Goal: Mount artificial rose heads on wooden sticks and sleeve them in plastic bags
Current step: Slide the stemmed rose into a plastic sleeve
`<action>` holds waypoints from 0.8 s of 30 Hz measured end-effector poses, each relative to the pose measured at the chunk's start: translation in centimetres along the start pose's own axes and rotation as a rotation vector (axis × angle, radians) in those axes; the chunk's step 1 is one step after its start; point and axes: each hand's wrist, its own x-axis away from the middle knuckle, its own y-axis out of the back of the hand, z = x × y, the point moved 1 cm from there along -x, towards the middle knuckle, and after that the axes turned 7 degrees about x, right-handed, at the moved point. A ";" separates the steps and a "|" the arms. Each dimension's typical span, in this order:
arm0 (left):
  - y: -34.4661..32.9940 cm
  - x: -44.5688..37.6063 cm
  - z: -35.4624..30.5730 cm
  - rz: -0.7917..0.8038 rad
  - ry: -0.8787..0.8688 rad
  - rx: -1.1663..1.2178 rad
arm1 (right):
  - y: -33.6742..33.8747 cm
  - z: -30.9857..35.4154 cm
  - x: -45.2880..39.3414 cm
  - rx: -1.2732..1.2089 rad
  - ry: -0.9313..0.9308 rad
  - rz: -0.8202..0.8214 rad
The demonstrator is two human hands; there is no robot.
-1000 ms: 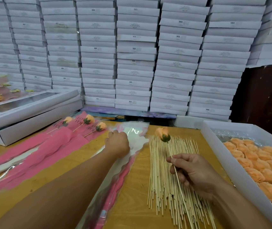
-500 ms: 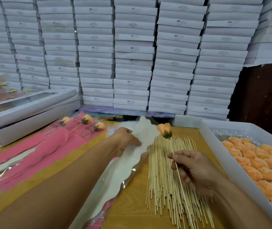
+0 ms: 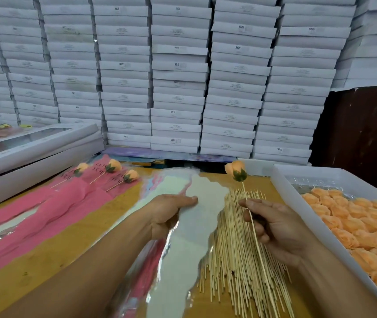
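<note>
One rose head [image 3: 235,170] is already mounted on a stick [image 3: 253,228], pinched upright by the right hand [image 3: 277,228] at centre right. A plastic bag [image 3: 196,226] is gripped at its edge by the left hand [image 3: 169,212] at centre — probably so the mouth can be opened for sleeving. Three sleeved roses [image 3: 114,166] are laid aside at upper left of the counter [image 3: 45,255].
</note>
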 end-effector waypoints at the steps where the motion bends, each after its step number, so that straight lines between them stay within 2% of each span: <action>1: 0.0 0.2 0.1 0.019 0.007 0.006 | 0.1 0.0 0.0 -0.012 0.000 -0.003; 5: 0.3 0.7 0.6 0.065 -0.013 -0.002 | 0.4 0.0 -0.1 -0.031 -0.010 -0.027; 11: 0.3 1.2 0.8 0.122 -0.008 -0.134 | 0.7 -0.2 -0.3 -0.047 -0.028 -0.056; 18: -0.6 1.9 0.9 0.212 -0.019 -0.126 | 0.6 -0.2 -0.3 -0.028 -0.039 -0.044; 21: -0.8 2.0 1.1 0.209 -0.002 -0.114 | 0.5 -0.2 -0.3 -0.024 -0.045 -0.038; 24: -0.8 2.0 1.1 0.134 0.014 -0.106 | 0.6 -0.2 -0.2 -0.029 -0.046 -0.030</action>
